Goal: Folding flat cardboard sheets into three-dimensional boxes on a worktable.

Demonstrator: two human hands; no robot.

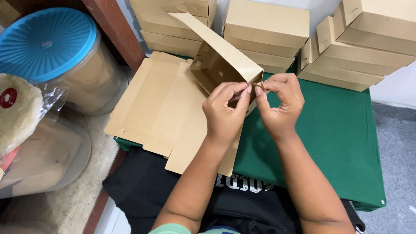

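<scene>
Closest to you is your lap, covered by a black cloth (143, 190) with white print. Your two arms reach forward over it.

Your left hand (223, 115) and your right hand (279, 106) meet in the middle, just above the green counter (338, 143). Both hands hold a half-folded brown cardboard box (216, 65). The fingers (242, 93) of your left hand are pinched together on the box's near corner. The fingers of your right hand are pinched on a small flap (258, 85) at that same corner. The two hands almost touch each other. The box is tilted, and one long flap sticks up and away from you.

Under your left hand, a stack of flat cardboard sheets (160, 108) lies on the counter and hangs a little over its near edge.

To your left is a stone ledge (73, 199). On it sit clear plastic tubs, one with a round blue lid (45, 43), and a bag of pale round wafers (17, 112).

Farthest away, along the wall, are piles of finished brown boxes (268, 30). They are stacked on the back of the counter, well apart from your hands.
</scene>
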